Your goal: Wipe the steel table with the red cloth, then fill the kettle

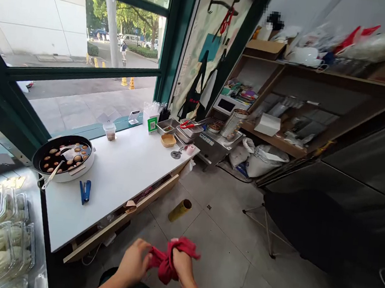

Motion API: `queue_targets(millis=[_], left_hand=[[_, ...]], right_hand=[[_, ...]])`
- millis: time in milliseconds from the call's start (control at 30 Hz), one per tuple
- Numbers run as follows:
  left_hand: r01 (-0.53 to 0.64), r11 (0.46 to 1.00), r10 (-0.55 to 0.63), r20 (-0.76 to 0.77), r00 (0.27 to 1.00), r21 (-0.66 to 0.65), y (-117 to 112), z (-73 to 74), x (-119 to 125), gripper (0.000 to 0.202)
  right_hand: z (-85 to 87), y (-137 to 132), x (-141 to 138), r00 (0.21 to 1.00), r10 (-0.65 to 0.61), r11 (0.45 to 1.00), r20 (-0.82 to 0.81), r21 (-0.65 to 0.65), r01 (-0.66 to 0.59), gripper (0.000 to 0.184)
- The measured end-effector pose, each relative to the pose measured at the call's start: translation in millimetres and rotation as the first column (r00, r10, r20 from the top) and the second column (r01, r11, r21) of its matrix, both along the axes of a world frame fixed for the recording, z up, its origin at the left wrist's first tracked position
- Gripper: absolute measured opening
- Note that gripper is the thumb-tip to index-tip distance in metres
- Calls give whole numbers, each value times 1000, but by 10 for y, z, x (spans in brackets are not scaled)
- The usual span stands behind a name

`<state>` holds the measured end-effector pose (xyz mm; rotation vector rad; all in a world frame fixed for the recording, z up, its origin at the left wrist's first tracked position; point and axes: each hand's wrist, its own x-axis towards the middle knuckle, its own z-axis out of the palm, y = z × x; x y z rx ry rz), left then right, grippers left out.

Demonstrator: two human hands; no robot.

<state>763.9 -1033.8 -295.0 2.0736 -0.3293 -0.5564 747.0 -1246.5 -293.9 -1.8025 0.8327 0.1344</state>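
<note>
A small food stall with a grey tiled floor (222, 257) and a big window onto the street. Low in front of you, both your hands grip one bunched red cloth (170, 258) over the floor — your left hand (134, 262) closed on its left end, your right hand (182, 263) clenched around its middle. To your left stands a white counter (124, 173) bearing a round pan of dumplings (63, 155), a blue stapler (84, 191) just beside it, and a small tub (110, 131) near the window. A cardboard tube (179, 210) lies on the floor — near the counter's open drawer (126, 217).
</note>
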Motion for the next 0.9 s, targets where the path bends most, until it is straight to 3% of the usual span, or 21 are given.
queue_targets(millis=[67,133,200,267,367,500,600,700,800,900], left_hand=[[-235,951,230,49,972,199,225,-215,277,39],[-329,860,302,132,944,389,402,-455,532,47],[-323,768,291,147,945,553,532,-675,743,52],[-267,714,273,94,958,647,620,-840,885,51],[-231,705,261,59,964,671,669,-970,942,53],[-259,677,278,87,957,689,559,-979,800,53],[-320,659,382,64,922,681,379,-905,738,49],[-439,639,584,-28,811,632,191,-817,929,69],[-493,622,659,-68,749,608,9,-739,1311,61],[-436,697,582,-96,807,569,-157,-609,1557,41]], right_hand=[[-89,76,545,959,281,947,-24,-156,-282,37],[-204,210,1082,843,531,809,-84,-244,-534,55],[-344,365,1569,706,686,646,-178,-299,-703,69],[-496,498,1966,575,767,489,-284,-323,-811,71],[-713,589,2312,403,823,285,-402,-322,-903,57],[-882,454,2289,272,854,125,-443,-334,-934,60],[-883,249,2152,199,875,65,-442,-300,-952,59],[-843,87,2158,158,905,58,-396,-252,-966,60],[-799,-26,2305,184,933,124,-309,-204,-971,40],[-727,-195,2434,291,935,262,-204,-158,-952,22]])
